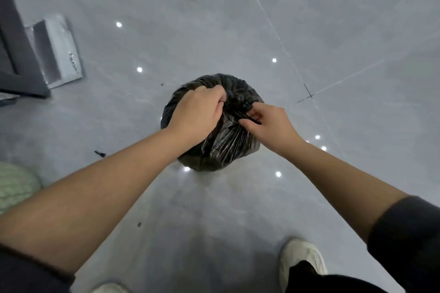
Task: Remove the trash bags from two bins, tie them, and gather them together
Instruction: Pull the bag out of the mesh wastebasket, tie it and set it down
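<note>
Sitting on the grey tiled floor (pixel 190 31) beyond a pale shoe (pixel 300 253) half covered by a dark trouser leg (pixel 333 283), a black trash bag (pixel 226 147) hides its contents behind bunched plastic. The left hand (pixel 196 112) is curled around the bag's gathered neck, and the right hand (pixel 270 123) pinches a twisted strip of it. Farther left, a blurred white tray-like object (pixel 59 52) lies beside dark furniture (pixel 14 54) cut off at the edge.

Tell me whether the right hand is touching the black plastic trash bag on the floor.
Touching. The head view shows the right hand pinching a twisted strip of the black plastic trash bag at its gathered top.
</note>
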Tool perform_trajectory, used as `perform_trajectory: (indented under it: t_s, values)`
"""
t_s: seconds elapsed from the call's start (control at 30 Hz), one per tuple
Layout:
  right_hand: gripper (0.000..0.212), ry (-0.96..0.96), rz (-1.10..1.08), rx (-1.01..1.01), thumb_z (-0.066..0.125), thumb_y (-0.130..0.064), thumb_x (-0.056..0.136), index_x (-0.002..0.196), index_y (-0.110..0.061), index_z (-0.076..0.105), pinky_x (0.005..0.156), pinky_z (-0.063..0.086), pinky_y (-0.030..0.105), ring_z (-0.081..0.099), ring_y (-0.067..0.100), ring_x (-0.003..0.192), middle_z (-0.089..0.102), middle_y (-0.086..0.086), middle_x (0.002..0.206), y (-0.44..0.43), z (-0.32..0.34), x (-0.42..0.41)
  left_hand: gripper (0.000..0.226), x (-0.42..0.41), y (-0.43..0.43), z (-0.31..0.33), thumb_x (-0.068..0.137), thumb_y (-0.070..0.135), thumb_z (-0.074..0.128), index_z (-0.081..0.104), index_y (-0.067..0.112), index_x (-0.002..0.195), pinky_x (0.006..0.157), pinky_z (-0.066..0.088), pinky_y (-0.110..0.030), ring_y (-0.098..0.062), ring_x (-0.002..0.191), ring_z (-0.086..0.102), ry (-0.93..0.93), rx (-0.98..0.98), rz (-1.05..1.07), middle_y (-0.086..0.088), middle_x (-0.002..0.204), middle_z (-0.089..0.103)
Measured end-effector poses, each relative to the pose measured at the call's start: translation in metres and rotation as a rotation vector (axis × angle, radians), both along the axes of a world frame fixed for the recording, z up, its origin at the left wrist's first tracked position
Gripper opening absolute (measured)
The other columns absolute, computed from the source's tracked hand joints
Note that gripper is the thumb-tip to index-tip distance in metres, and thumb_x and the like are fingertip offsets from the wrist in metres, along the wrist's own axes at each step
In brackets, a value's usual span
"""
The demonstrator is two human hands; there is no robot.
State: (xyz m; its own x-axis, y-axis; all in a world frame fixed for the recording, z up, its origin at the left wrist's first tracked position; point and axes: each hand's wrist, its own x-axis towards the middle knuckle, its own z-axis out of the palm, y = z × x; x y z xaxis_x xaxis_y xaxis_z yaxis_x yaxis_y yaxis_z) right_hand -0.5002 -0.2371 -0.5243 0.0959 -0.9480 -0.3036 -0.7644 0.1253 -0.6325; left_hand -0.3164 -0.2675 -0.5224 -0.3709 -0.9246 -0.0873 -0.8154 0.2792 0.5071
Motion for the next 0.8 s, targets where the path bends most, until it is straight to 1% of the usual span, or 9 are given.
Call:
perform_trajectory:
  t_s: [0.13, 0.23, 0.3, 0.33, 0.4, 0.5, 0.6, 0.7, 0.8]
  values:
    - [0.024, -0.023, -0.116, 0.016, 0.068, -0.024, 0.083, 0.069, -0.012, 0.052, 0.055, 0.034, 0.020, 0.044, 0.004, 0.057, 0.047, -0.010, 0.059, 0.010, 0.004, -0.032, 0.017, -0.037, -0.010, 0.008, 0.095, 0.021, 0.044, 0.058, 0.016, 0.101, 0.078, 0.039, -0.033, -0.022, 0.087, 0.054, -0.009, 0.012, -0.084, -0.002, 0.088, 0.063]
    - [0.033, -0.039, -0.190, 0.043, 0.068, -0.024, 0.083, 0.061, -0.022, 0.043, 0.057, 0.037, 0.025, 0.044, 0.006, 0.058, 0.046, -0.011, 0.059, 0.019, 0.028, -0.050, 0.016, -0.056, -0.009, 0.032, 0.095, 0.020, 0.045, 0.059, 0.016, 0.100, 0.081, 0.042, -0.034, -0.021, 0.087, 0.055, -0.020, 0.062, -0.130, 0.000, 0.089, 0.064]
    - [0.037, -0.028, -0.225, 0.077, 0.068, -0.025, 0.083, 0.060, -0.029, 0.038, 0.061, 0.042, 0.030, 0.046, 0.011, 0.062, 0.045, -0.013, 0.060, 0.027, 0.053, -0.061, 0.015, -0.068, -0.005, 0.057, 0.095, 0.019, 0.046, 0.060, 0.016, 0.100, 0.083, 0.043, -0.035, -0.020, 0.087, 0.055, -0.035, 0.091, -0.164, 0.002, 0.090, 0.065]
    - [0.036, -0.030, -0.239, 0.099, 0.068, -0.026, 0.083, 0.060, -0.029, 0.039, 0.063, 0.043, 0.032, 0.048, 0.013, 0.065, 0.045, -0.014, 0.062, 0.031, 0.067, -0.067, 0.015, -0.075, -0.003, 0.072, 0.095, 0.019, 0.046, 0.060, 0.016, 0.100, 0.085, 0.043, -0.036, -0.020, 0.087, 0.055, -0.042, 0.109, -0.178, 0.002, 0.091, 0.065]
    - [0.027, -0.048, -0.264, 0.145, 0.067, -0.026, 0.083, 0.066, -0.023, 0.046, 0.067, 0.045, 0.031, 0.050, 0.013, 0.072, 0.047, -0.016, 0.065, 0.040, 0.102, -0.081, 0.014, -0.090, 0.002, 0.107, 0.095, 0.019, 0.046, 0.060, 0.017, 0.099, 0.087, 0.042, -0.038, -0.020, 0.088, 0.055, -0.060, 0.146, -0.210, 0.003, 0.091, 0.065]
    - [0.020, -0.057, -0.311, 0.183, 0.067, -0.025, 0.084, 0.074, -0.017, 0.051, 0.071, 0.045, 0.030, 0.052, 0.013, 0.077, 0.054, -0.010, 0.072, 0.053, 0.165, -0.107, 0.018, -0.118, 0.005, 0.164, 0.095, 0.020, 0.047, 0.064, 0.017, 0.098, 0.088, 0.044, -0.042, -0.021, 0.091, 0.057, -0.100, 0.206, -0.281, 0.002, 0.095, 0.068]
    - [0.018, -0.058, -0.364, 0.238, 0.067, -0.025, 0.084, 0.076, -0.020, 0.051, 0.076, 0.050, 0.033, 0.059, 0.018, 0.085, 0.062, -0.003, 0.085, 0.066, 0.229, -0.139, 0.020, -0.154, 0.005, 0.226, 0.094, 0.020, 0.048, 0.068, 0.015, 0.096, 0.086, 0.047, -0.042, -0.024, 0.092, 0.061, -0.132, 0.267, -0.371, 0.000, 0.095, 0.069]
    - [0.019, -0.048, -0.391, 0.289, 0.067, -0.028, 0.083, 0.076, -0.023, 0.051, 0.078, 0.052, 0.036, 0.061, 0.019, 0.088, 0.064, -0.004, 0.087, 0.075, 0.286, -0.173, 0.021, -0.192, 0.003, 0.288, 0.095, 0.020, 0.049, 0.069, 0.014, 0.098, 0.086, 0.047, -0.042, -0.023, 0.093, 0.061, -0.170, 0.339, -0.449, -0.002, 0.098, 0.069]
    - [0.017, -0.049, -0.406, 0.306, 0.067, -0.029, 0.083, 0.077, -0.024, 0.052, 0.078, 0.052, 0.037, 0.061, 0.020, 0.088, 0.066, -0.001, 0.091, 0.073, 0.341, -0.209, 0.020, -0.229, -0.004, 0.345, 0.094, 0.022, 0.050, 0.068, 0.015, 0.099, 0.085, 0.048, -0.037, -0.021, 0.093, 0.060, -0.170, 0.381, -0.468, -0.001, 0.099, 0.068]
